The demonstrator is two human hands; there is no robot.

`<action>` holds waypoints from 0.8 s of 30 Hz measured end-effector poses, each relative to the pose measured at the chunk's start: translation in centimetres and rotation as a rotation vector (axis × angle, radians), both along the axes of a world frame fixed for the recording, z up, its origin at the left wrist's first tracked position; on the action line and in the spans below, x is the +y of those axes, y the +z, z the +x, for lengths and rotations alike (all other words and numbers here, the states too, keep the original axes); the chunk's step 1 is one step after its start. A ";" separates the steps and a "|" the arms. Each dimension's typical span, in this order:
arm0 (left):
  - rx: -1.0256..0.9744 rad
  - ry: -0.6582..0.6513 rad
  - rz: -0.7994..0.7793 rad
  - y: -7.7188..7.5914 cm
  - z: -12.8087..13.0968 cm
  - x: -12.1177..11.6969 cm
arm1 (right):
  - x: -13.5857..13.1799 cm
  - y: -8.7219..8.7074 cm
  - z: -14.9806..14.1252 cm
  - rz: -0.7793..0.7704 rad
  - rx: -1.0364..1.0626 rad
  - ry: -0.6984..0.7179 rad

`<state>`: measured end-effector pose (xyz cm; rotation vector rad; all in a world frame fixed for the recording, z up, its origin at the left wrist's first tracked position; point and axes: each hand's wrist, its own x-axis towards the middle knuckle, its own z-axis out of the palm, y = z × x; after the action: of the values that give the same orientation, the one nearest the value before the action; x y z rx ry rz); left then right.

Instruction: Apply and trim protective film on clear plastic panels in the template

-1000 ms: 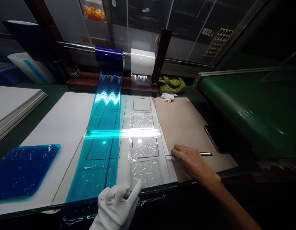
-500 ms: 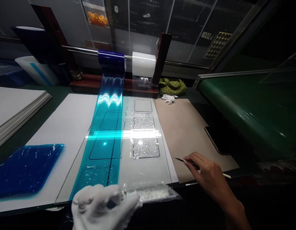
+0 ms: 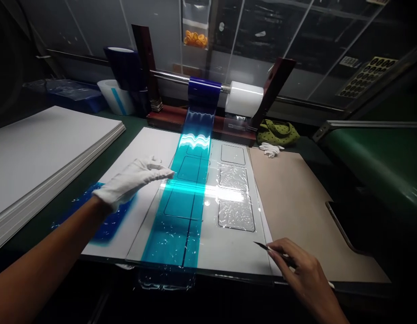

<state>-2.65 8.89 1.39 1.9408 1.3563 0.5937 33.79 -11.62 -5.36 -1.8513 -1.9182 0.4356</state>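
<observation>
Fingers [image 3: 278, 246] of the bare right hand [image 3: 305, 270] pinched a slim steel craft knife [image 3: 262, 246] over clear sheet glass [image 3: 228, 252], the white-gloved left hand [image 3: 132, 180] open beside turquoise film [image 3: 174, 243].

The right fingers [image 3: 284, 249] cover the middle of a craft knife [image 3: 260, 245], hiding part of its handle. Behind the gloved left fingers [image 3: 151, 165], the forearm [image 3: 43, 261] covers part of a blue film sheet [image 3: 107, 233] and runs off the picture's edge. Up and right of the right fingers, a dark slab [image 3: 346, 225] is too shadowed to identify.
</observation>
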 end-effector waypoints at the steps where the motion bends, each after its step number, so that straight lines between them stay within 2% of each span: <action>1: -0.032 -0.012 -0.043 -0.6 0.0 0.4 | 0.1 -0.1 -0.2 0.007 -0.002 0.005; 3: -0.115 -0.035 -0.138 -1.8 0.1 1.2 | 0.3 -0.1 -0.3 0.018 -0.011 0.022; 7: -0.181 -0.045 -0.208 -3.6 0.1 2.3 | 0.6 -0.1 -0.6 0.019 -0.021 0.046; 11: -0.182 -0.070 -0.241 -4.8 0.2 2.8 | 0.9 0.2 -1.1 -0.002 -0.023 0.028; 14: -0.144 -0.052 -0.235 -5.2 0.1 3.2 | 1.1 0.6 -1.2 0.014 -0.026 0.062; 17: -0.064 0.067 -0.117 -4.5 0.5 3.2 | 2.0 1.0 -0.8 0.051 -0.045 0.063; 20: 0.011 0.189 0.067 -3.4 2.1 2.1 | 4.3 1.5 -0.5 0.092 -0.103 0.055; 22: 0.093 0.147 0.225 -3.2 4.1 0.5 | 6.7 1.8 -0.5 0.094 -0.158 0.060; 24: 0.280 0.000 0.445 -3.7 6.5 -1.3 | 9.7 2.1 -0.9 0.076 -0.244 0.092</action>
<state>3.88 7.62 -2.35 2.4554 1.4866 0.6882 32.87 -1.97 -3.23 -1.8437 -2.1540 0.1680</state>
